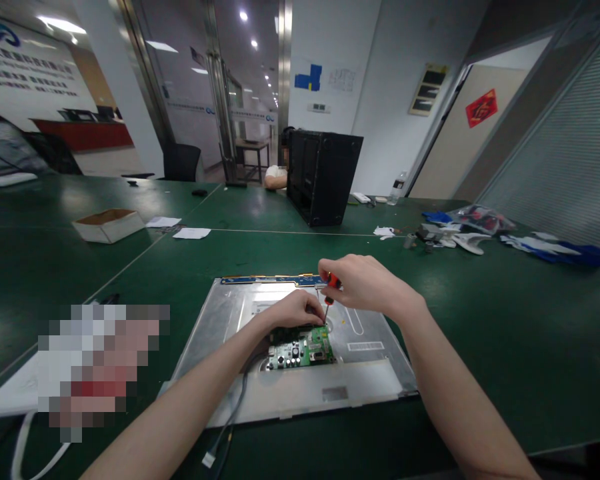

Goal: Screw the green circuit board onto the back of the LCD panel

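A flat silver display panel [370, 380] lies back side up on the table in front of me. On it sits a green circuit board [307, 350] with small cylindrical parts. My right hand [363, 283] grips a red and black screwdriver [333, 281], held nearly upright with its tip at the board's upper right corner. My left hand [297, 310] is bent over the board's far edge, fingertips pinched close to the screwdriver's tip; whatever they hold is hidden. A blue circuit strip [270, 281] runs along the panel's far edge. A grey cable [241, 400] with a white connector hangs over the near edge.
Beyond the panel stands a black computer case [323, 177], with a person's arm [276, 178] behind it. An open cardboard box [109, 225] and papers [192, 233] lie far left. Plastic bags and scraps [473, 230] are at the right. A blurred-out item [100, 360] is left.
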The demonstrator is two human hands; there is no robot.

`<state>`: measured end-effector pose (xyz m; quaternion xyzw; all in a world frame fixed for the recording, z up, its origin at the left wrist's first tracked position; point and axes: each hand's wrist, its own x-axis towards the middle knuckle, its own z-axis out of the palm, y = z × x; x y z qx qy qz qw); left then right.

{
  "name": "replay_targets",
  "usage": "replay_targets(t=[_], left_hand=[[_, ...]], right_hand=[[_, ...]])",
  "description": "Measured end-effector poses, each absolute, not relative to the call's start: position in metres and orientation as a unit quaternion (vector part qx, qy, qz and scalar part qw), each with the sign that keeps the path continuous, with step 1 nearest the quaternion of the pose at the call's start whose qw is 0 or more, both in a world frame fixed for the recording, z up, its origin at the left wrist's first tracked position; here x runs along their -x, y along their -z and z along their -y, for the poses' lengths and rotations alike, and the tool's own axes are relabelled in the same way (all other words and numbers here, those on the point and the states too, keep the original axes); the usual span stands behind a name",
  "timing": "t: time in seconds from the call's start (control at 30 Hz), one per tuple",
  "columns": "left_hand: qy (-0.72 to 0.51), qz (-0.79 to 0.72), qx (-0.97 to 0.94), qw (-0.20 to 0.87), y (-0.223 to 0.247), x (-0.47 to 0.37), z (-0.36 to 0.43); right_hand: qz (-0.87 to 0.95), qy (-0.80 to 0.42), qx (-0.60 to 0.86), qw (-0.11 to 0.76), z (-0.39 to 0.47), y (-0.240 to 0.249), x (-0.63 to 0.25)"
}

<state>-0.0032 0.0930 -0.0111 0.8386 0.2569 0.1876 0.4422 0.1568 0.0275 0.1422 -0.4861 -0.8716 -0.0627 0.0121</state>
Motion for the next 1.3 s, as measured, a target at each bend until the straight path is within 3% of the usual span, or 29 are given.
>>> replay_targets(t=[0.33, 0.6, 0.9, 1.3], left_hand=[[-0.179, -0.265, -0.839, 0.439, 0.006, 0.003, -0.09], [-0.186, -0.265, -0.844, 0.427, 0.008, 0.003, -0.092], [-0.18, -0.265, -0.844, 0.431, 0.007, 0.003, -0.092], [-0.178, -0.263, -0.84, 0.439, 0.006, 0.002, -0.092]], right_hand=[[0.892, 0.006, 0.45, 0.024, -0.025, -0.142, -0.163], [0.867, 0.052, 0.495, 0.002, -0.03, -0.143, -0.16], [0.885, 0.0, 0.466, 0.009, -0.026, -0.145, -0.165], [0.881, 0.037, 0.472, 0.013, -0.028, -0.144, -0.161]])
